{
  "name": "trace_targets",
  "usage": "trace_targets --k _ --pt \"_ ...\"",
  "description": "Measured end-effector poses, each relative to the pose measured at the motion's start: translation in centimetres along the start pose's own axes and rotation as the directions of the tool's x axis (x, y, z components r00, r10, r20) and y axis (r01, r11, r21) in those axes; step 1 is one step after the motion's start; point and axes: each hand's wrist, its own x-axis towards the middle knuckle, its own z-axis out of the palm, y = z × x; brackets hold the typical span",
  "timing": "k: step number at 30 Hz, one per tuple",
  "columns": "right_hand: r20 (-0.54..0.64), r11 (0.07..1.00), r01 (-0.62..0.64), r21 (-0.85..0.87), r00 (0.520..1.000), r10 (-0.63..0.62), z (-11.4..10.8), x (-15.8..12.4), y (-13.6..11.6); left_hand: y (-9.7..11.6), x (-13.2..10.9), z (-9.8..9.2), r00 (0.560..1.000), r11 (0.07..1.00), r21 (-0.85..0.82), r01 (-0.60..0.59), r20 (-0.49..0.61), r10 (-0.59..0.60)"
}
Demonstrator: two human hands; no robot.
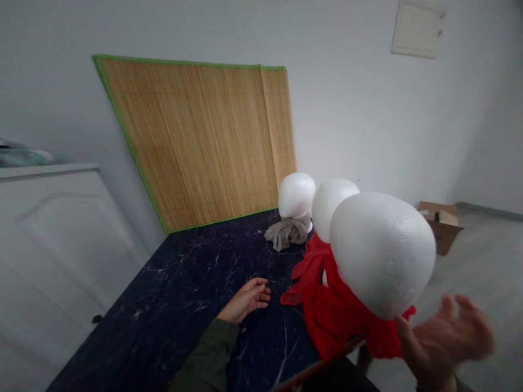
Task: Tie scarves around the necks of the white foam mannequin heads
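Three smooth white foam display heads stand in a row on the dark tabletop. The nearest foam head (384, 256) has a bright red scarf (339, 316) wrapped about its base. Behind it, the middle foam head (330, 204) has a red scarf (312, 258) too, and the far foam head (297, 195) a grey scarf (288, 233). My left hand (247, 299) rests over the tabletop left of the red scarves, fingers loosely bent, holding nothing. Blurred by motion, my right hand (449, 337) is open with fingers spread, its thumb close to the nearest head's lower edge.
The dark blue marbled tabletop (192, 272) ends at a brown front edge near the red scarf. A bamboo mat (200, 141) with green trim leans against the wall. A white cabinet (61, 234) stands left; an open cardboard box (443, 239) sits on the floor at right.
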Motion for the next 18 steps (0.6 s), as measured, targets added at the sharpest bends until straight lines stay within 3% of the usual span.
trace_targets --k 3,7,11,13,18 --pt "0.121 0.995 0.085 -0.043 0.989 -0.079 -0.1 0.7 1.6 0.1 -0.1 0.1 1.0 1.0 -0.001 -0.007 -0.019 0.007" --pt "0.334 0.999 -0.027 -0.032 0.942 0.036 1.1 -0.6 5.0 -0.1 -0.3 0.4 0.997 0.999 -0.006 -0.039 -0.07 0.038" --pt "0.589 0.99 -0.134 -0.054 0.796 0.139 2.0 -1.8 6.9 -0.4 -0.4 0.6 0.994 0.998 -0.001 -0.059 -0.096 0.059" --pt "0.632 0.981 -0.185 -0.057 0.754 0.178 2.2 -1.6 6.8 -0.5 -0.2 0.6 0.994 0.998 0.008 -0.058 -0.089 0.059" --pt "0.638 0.98 -0.198 0.027 0.758 0.136 2.3 0.1 6.0 -0.6 0.0 0.6 0.995 0.997 0.024 -0.069 -0.065 0.07"
